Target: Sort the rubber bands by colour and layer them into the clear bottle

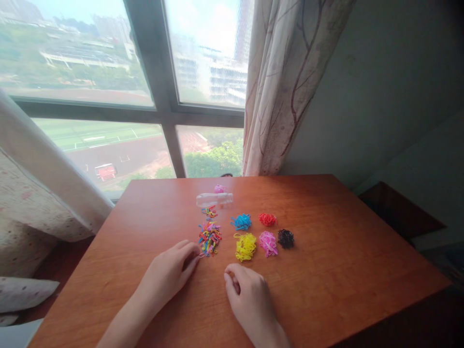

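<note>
On the wooden table (333,275), the left hand (168,266) bent its fingertips at the mixed rubber-band heap (210,240), beside the yellow pile (246,247); the right hand (252,290) curled loosely. Either's grasp was indiscernible. A light pinch probably suited separating tangled loops.

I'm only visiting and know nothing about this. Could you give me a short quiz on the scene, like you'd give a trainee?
1. Which colour of pile lies nearest the right hand?
2. True or false: the left hand is nearer the red pile than the mixed-colour pile.
3. Which lies farthest right in the picture: a) blue pile, b) yellow pile, c) black pile?

Key: 1. Yellow. 2. False. 3. c.
</note>
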`<state>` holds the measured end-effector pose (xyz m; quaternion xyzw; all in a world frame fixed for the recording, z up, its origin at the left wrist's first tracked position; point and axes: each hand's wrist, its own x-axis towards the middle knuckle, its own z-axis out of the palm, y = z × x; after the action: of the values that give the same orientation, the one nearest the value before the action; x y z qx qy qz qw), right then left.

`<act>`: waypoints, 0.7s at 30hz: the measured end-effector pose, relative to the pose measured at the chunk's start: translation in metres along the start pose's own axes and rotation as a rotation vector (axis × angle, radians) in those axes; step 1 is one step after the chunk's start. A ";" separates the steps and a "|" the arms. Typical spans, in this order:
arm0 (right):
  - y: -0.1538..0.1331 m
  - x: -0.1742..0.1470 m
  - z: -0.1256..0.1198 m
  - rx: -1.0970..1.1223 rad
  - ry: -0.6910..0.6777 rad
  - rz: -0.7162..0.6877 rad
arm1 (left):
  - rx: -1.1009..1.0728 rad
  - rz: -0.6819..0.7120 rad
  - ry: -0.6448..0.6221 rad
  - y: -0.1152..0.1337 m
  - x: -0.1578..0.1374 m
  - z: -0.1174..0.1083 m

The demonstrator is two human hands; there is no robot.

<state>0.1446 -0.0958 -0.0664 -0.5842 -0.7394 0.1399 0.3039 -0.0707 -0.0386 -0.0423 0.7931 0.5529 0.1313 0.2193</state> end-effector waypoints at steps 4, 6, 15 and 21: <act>-0.002 0.000 -0.003 -0.004 -0.047 0.002 | 0.012 -0.003 -0.003 0.001 0.001 -0.001; -0.002 0.000 -0.003 -0.006 -0.055 -0.003 | 0.017 -0.007 -0.002 0.002 0.002 0.000; -0.001 -0.002 -0.003 0.035 -0.069 0.012 | -0.128 -0.052 0.098 -0.003 0.001 -0.011; -0.002 0.000 -0.005 0.030 -0.076 0.001 | -0.211 0.058 0.071 0.032 0.013 -0.010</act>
<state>0.1460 -0.0972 -0.0620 -0.5742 -0.7480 0.1734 0.2842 -0.0442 -0.0339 -0.0181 0.7761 0.5202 0.2230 0.2781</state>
